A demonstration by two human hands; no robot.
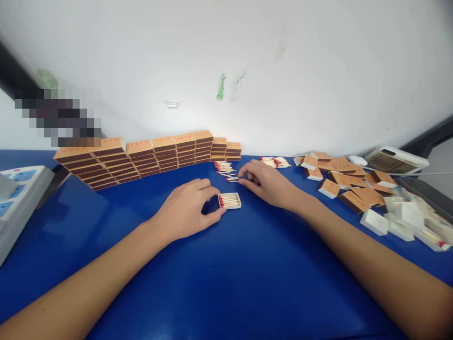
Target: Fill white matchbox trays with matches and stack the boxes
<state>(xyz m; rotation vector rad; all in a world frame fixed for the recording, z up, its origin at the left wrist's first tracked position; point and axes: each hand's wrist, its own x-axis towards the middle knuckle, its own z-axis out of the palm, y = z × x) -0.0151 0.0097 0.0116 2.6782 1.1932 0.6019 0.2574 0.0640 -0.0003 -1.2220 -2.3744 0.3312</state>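
My left hand (187,208) grips the left end of a small white matchbox tray (239,202) between thumb and index finger. In the tray lie red-tipped matches (230,201), side by side with their heads to the left. Behind it, my right hand (264,182) has its thumb and fingertips closed at the ends of a few matches (231,179) on the blue table. A small loose group of matches (222,166) lies just beyond these. Another pile of matches (276,162) sits behind my right hand, partly covered by it.
Stacked matchboxes (166,153) form a row along the white wall (311,85). To the right lie scattered matchbox sleeves (354,182) and several white trays (399,219). A phone (394,159) leans behind them. A grey-and-blue box (21,193) stands at the table's left (198,293).
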